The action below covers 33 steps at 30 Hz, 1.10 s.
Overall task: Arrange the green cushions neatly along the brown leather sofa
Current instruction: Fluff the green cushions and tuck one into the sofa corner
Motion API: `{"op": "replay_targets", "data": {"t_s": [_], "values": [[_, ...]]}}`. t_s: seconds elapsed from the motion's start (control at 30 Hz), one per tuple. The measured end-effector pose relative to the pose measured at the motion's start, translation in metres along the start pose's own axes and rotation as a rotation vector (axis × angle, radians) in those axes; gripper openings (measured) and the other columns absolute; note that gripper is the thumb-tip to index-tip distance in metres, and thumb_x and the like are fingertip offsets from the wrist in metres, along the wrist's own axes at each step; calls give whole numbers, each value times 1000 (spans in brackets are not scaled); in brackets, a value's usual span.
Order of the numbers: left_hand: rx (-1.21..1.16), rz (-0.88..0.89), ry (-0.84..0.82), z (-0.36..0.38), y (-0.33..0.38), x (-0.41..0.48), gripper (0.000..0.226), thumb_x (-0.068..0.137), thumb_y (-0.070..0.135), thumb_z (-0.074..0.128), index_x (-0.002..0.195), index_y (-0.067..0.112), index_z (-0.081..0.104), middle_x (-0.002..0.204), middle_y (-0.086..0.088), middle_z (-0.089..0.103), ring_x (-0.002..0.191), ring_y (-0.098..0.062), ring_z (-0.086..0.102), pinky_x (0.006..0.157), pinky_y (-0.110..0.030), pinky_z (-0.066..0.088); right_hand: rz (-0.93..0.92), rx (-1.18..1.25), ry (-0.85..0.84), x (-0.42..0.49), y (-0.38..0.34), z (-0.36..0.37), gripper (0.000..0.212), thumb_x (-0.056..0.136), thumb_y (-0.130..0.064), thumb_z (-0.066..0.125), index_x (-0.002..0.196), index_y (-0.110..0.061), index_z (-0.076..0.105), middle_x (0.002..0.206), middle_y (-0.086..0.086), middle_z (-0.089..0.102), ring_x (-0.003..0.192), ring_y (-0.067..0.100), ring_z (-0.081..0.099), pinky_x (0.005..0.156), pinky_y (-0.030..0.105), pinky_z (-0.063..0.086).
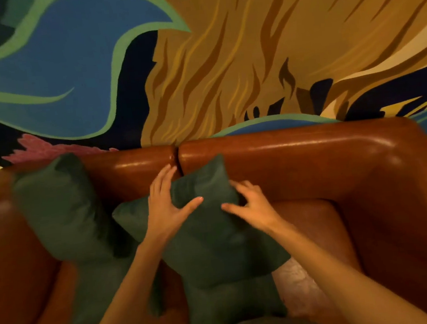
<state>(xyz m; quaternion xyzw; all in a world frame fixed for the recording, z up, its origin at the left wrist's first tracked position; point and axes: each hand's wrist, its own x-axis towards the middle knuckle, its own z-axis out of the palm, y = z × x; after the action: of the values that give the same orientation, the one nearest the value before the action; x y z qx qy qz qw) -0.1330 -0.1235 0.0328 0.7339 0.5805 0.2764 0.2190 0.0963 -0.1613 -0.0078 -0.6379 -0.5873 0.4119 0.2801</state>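
The left hand (168,204) lies flat on the middle cushion (209,242), fingers straight and spread towards the sofa back, thumb out to the right. Just beside it, the right hand (252,205) grips the same cushion at its right edge: fingers bent over the edge, thumb stretched left across the face. The two thumbs point at each other with a small gap between them. Both forearms come up from the bottom of the frame.

The left cushion (61,208) stands tilted against the back of the sofa (310,158), near the left armrest. The middle cushion sits skewed, one corner up against the seam in the backrest, its left corner touching the left cushion. The sofa is shiny brown leather, its right seat bare. Behind it a mural (224,57) covers the wall: blue and green shapes on the left, ochre streaks on the right.

More green fabric (232,305) shows under both cushions; whether it is further cushions I cannot tell. The sofa front is cut off at the bottom edge.
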Motion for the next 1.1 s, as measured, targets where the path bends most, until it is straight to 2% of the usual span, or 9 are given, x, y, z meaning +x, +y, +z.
{"op": "replay_targets", "data": {"t_s": [0.1,0.2,0.33,0.47,0.63,0.73,0.9,0.97,1.1], "values": [[-117,-139,-174,-5,-3,17,95,63,66,73,144,31,37,145,9,44,133,-2,38,114,-28,30,-169,11,-201,-17,-16,33,80,73,-42,72,145,-22,43,139,5,49,128,23,41,108,24,26],[-251,-281,-183,-14,-27,12,51,60,67,75,105,45,66,104,22,72,100,3,64,99,-39,51,-98,193,-277,-28,-15,52,78,76,-25,78,145,-21,42,144,2,47,131,15,40,111,22,25],[-374,-345,-67,-30,-37,-2,16,84,19,72,94,30,67,82,23,73,94,-13,67,85,-25,55,183,435,-108,-32,3,42,61,82,-24,75,137,-24,51,131,-4,57,123,13,49,102,27,36],[-456,-334,-58,-30,-19,-12,16,90,16,65,105,20,64,92,13,71,85,7,66,72,-6,50,134,402,-56,-35,-1,25,65,80,-34,76,139,-26,48,140,-3,47,132,13,43,102,23,37],[-560,-232,-290,-7,16,-11,56,83,52,56,126,16,56,120,8,65,106,-4,64,85,-16,51,-14,248,-45,-36,-23,35,115,60,-48,87,153,-23,24,149,-3,35,137,8,32,116,26,27],[-538,-279,-160,-21,2,-2,33,87,31,61,118,20,62,113,6,68,104,-12,66,72,-21,56,88,437,102,-35,4,23,96,50,-32,93,134,-18,49,132,3,58,125,18,54,111,37,42],[-129,-581,197,-37,-75,-11,62,80,22,76,135,13,49,138,-12,49,126,-27,49,105,-37,42,311,664,196,-52,53,-41,67,57,-4,90,118,-2,60,113,7,69,84,5,69,69,13,55],[-321,-718,111,-22,-67,-15,74,82,24,75,144,9,38,147,-13,42,131,-23,44,109,-34,36,423,686,231,-67,77,-61,68,60,4,85,123,1,59,123,13,64,94,17,67,80,27,57],[-737,-654,-198,34,-5,-28,40,96,19,55,136,13,50,136,-8,57,122,-13,52,103,-27,38,609,682,315,-103,130,-86,93,25,-23,97,111,-8,66,114,15,70,105,34,66,100,56,47]]}}
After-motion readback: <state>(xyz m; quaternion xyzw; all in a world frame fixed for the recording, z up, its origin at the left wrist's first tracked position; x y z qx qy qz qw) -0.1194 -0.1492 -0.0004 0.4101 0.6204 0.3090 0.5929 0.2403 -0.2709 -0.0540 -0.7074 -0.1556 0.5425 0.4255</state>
